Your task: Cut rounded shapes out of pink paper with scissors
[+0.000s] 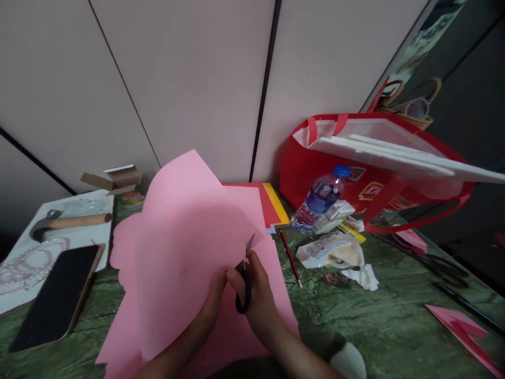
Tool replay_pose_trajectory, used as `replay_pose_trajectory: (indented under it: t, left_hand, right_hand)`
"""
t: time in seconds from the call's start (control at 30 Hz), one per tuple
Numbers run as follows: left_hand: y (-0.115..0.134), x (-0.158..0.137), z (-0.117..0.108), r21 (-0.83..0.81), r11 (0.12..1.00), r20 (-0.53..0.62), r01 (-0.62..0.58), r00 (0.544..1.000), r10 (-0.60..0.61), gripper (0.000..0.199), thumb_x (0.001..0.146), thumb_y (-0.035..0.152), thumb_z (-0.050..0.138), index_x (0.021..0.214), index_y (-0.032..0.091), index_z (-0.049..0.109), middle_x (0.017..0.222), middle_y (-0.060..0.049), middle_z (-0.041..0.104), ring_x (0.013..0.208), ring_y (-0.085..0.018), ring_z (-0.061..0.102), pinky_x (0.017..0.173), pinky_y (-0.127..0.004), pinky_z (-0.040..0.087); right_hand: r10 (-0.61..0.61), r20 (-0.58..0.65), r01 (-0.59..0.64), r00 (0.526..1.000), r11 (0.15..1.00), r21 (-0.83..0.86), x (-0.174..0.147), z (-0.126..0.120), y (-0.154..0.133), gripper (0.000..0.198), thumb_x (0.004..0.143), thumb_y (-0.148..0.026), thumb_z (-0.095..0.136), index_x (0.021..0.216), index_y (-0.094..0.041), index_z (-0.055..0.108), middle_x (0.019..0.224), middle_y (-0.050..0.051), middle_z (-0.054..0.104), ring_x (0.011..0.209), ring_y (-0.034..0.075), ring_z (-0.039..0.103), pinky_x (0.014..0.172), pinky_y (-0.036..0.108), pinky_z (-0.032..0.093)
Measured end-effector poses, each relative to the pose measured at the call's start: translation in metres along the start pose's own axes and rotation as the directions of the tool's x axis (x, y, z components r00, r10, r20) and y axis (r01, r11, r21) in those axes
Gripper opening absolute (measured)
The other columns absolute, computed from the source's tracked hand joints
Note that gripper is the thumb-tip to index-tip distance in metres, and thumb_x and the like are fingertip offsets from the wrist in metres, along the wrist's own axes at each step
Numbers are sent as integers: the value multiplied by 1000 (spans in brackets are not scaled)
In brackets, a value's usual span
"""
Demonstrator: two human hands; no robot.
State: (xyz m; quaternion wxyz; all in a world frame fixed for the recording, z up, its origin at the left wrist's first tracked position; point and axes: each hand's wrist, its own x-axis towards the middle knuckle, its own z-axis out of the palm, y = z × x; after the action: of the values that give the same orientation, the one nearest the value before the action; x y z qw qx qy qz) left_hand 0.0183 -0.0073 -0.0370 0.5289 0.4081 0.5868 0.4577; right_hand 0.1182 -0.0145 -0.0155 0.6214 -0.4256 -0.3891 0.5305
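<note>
A large pink paper sheet (189, 226) lies over other pink sheets in front of me, its left side curling upward. In my right hand (260, 300) is a pair of scissors (245, 287) with black handles, fingers through the loops and blades pointing away over the paper. Close beside the scissors, my left hand (211, 297) pinches the pink sheet, thumb on top; its other fingers are mostly hidden. The two hands almost touch. Whether the blades have paper between them is hard to make out.
A red pencil (291, 258), a water bottle (321, 199) and crumpled wrappers (333, 251) lie right of the paper, before a red bag (307, 168). At left are a phone (59, 297) and a hammer (74, 222). Black scissors (437, 266) rest far right.
</note>
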Motion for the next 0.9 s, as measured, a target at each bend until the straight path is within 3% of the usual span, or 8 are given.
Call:
replay_pose_trajectory:
  t: [0.13,0.23,0.33,0.53,0.73,0.9]
  left_hand:
    - [-5,4,-5,89,996,-81,-8,997,16,23,73,37,56,90,24,64,106,-3,65,124,-27,37,103,-39,33]
    - [-5,3,-4,60,998,-27,-36,999,38,31,71,40,58,97,25,62,111,-2,63,121,-27,41,105,-40,28]
    - [-7,2,0,-2,1000,39,-10,999,10,36,70,45,58,98,23,62,112,-5,62,114,-28,48,101,-41,34]
    - [-11,9,-8,15,1000,23,-9,1000,9,27,65,44,63,84,25,65,95,-5,68,109,-26,53,94,-36,41]
    - [-9,11,-9,15,1000,120,25,992,-26,26,66,49,61,69,24,64,85,-5,69,94,-23,59,87,-33,45]
    - [0,11,-5,45,999,183,-13,983,5,32,66,53,58,51,24,59,62,-3,65,76,-22,61,79,-33,48]
  right_hand:
    - [-8,-2,8,1000,999,-33,-1,-1,-1,21,77,-37,58,78,-22,43,61,-6,43,53,10,38,50,21,35]
    - [-23,-15,23,1000,999,-45,-2,-2,1,22,78,-37,57,73,-21,41,59,-7,39,52,9,34,48,21,32]
    - [-27,-21,26,999,998,-51,-2,-1,2,23,79,-36,56,72,-21,41,60,-7,38,52,9,33,48,20,31]
    - [-2,-18,1,1000,1000,-28,-3,-2,3,23,77,-37,59,73,-21,42,60,-7,41,55,10,39,51,22,36]
    - [-11,-25,10,1000,998,-67,-3,-3,1,21,77,-35,57,70,-21,44,58,-6,47,55,10,44,52,22,37]
    - [-11,-25,9,1000,998,-59,-4,-2,-1,20,77,-35,58,70,-21,45,55,-6,48,51,10,45,50,22,38]
